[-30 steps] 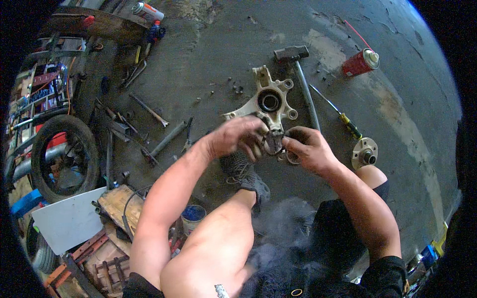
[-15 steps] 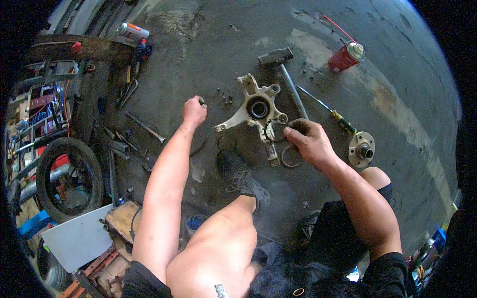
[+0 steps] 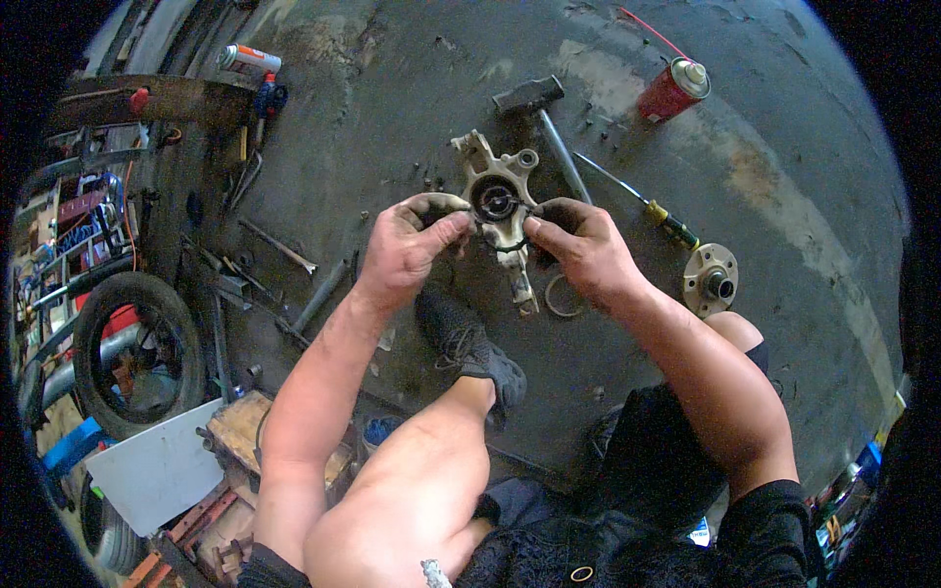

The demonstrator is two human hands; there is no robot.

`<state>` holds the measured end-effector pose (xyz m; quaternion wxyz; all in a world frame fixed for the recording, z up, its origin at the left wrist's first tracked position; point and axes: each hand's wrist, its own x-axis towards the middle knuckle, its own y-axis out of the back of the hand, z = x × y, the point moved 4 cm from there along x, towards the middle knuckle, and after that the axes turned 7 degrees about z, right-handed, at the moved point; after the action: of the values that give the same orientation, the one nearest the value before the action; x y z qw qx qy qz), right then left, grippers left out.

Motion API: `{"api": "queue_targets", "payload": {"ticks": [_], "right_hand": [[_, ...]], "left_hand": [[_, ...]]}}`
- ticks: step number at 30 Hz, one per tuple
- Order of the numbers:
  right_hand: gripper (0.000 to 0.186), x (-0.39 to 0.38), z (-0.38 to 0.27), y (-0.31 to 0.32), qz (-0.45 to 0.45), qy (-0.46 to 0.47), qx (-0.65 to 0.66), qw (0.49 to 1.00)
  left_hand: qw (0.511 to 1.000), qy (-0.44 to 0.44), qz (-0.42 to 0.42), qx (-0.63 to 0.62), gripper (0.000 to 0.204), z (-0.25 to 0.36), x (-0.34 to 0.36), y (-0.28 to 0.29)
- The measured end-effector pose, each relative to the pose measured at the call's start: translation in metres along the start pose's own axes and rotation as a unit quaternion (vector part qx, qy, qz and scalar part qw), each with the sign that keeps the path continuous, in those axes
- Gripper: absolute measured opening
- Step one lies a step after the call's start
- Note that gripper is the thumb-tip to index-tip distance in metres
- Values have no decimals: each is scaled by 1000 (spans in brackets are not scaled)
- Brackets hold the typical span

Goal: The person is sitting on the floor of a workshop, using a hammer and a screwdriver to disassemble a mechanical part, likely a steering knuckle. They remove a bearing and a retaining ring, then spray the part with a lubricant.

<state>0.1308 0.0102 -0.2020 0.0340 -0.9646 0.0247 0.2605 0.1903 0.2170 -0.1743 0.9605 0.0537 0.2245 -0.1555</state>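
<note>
A pale metal steering knuckle lies on the floor, with a dark bore at its middle. Both hands meet over it, fingers closed on a thin black snap ring: my left hand pinches its left side, my right hand its right. A loose silver ring lies below my right hand. Just beyond are a hammer and a screwdriver. A flanged hub sits right of my right wrist. My left foot in a dark shoe is below the knuckle.
A red spray can stands far right on the concrete floor; another can lies far left. At left are loose tools, a tyre, a white board and metal clutter. A small bucket is beside my left leg.
My left hand went out to the left, then came back to pinch the ring beside my right hand. The ring now sits over the knuckle's middle; the knuckle shows higher and further left.
</note>
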Motion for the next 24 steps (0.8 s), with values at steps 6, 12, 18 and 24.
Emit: {"api": "queue_targets", "payload": {"ticks": [6,12,18,24], "right_hand": [[31,0,3,-3,-8,-26,50,998],[28,0,2,-15,-10,-61,93,994],[28,-1,2,-17,-8,-41,50,998],[28,-5,0,-20,-24,-16,44,999]], "left_hand": [[989,75,16,-126,24,-10,-11,-9],[988,12,88,-125,20,-22,-17,-7],[987,-29,115,-110,18,-20,-24,-6],[972,48,74,-219,11,-32,-17,-8]]}}
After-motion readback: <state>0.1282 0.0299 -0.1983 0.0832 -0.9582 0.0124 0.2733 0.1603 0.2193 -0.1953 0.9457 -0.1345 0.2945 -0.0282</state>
